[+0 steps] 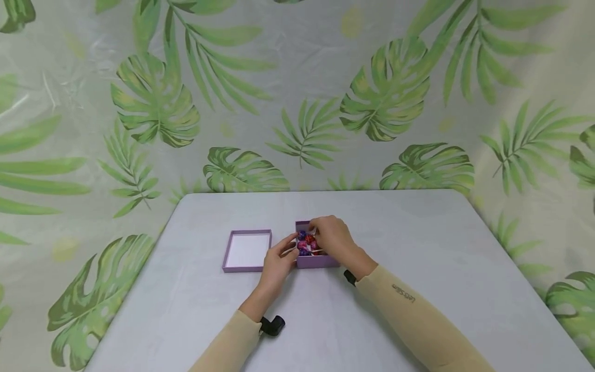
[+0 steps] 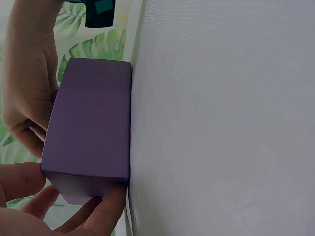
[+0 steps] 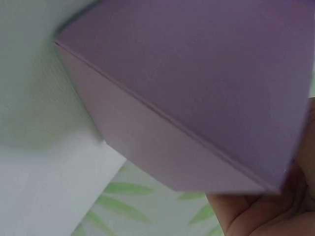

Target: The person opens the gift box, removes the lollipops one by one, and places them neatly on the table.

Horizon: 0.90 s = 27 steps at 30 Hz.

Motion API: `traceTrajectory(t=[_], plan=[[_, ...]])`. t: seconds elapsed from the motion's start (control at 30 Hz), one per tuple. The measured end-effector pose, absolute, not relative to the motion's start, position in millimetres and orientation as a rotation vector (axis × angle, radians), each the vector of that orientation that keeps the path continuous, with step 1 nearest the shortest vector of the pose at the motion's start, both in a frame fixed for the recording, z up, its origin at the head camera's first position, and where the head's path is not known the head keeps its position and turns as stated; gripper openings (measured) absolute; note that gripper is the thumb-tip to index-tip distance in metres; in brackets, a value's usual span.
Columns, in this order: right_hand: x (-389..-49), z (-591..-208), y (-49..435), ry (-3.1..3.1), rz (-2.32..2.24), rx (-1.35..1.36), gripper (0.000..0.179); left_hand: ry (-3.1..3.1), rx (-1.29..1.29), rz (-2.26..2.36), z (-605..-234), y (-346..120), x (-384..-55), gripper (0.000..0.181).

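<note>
A purple box (image 1: 318, 262) stands on the table, uncovered. Inside lie several lollipops (image 1: 303, 245) in shiny red, pink and blue-purple wrappers, one white stick showing. My left hand (image 1: 277, 263) is at the box's left side; in the left wrist view its thumb touches the near upper corner and its fingers (image 2: 109, 209) rest along the end wall. From above, my right hand (image 1: 332, 237) reaches over the right part of the box, fingers bent down inside. Its fingertips are hidden, so I cannot tell whether they pinch a lollipop. The box's outer walls (image 3: 197, 88) fill the right wrist view.
Left of the box lies a shallow purple-rimmed lid (image 1: 248, 269), white inside face up. Both stand on a white-covered table (image 1: 418, 222). A leaf-print sheet (image 1: 307, 67) hangs behind the table's far edge.
</note>
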State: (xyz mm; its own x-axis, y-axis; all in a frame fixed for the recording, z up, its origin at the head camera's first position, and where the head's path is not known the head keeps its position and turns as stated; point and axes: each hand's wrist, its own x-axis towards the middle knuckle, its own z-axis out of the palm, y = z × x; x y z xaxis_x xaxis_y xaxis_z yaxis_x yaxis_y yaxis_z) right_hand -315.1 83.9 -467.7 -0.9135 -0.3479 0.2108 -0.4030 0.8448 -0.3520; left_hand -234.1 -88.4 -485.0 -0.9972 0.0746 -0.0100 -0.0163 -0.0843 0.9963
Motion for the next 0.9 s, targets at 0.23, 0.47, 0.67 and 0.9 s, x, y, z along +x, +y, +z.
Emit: traceTrajectory(t=[0.23,0.47,0.67,0.9], plan=[[-310,-450,96,-2.844,0.74,0.515,0.018,2.083,0.061,2.258,-485,-89,-233,0.048],[-304,-441,116,-2.749,0.862,0.442,0.01,2.102,0.089,2.235,-486,-89,-233,0.047],[-300,-436,137,-2.645,0.943,0.355,0.006,2.136,0.109,2.21,-504,-90,-242,0.046],[-300,-433,162,-2.589,1.021,0.22,0.004,2.143,0.091,2.214,-517,-91,-248,0.046]])
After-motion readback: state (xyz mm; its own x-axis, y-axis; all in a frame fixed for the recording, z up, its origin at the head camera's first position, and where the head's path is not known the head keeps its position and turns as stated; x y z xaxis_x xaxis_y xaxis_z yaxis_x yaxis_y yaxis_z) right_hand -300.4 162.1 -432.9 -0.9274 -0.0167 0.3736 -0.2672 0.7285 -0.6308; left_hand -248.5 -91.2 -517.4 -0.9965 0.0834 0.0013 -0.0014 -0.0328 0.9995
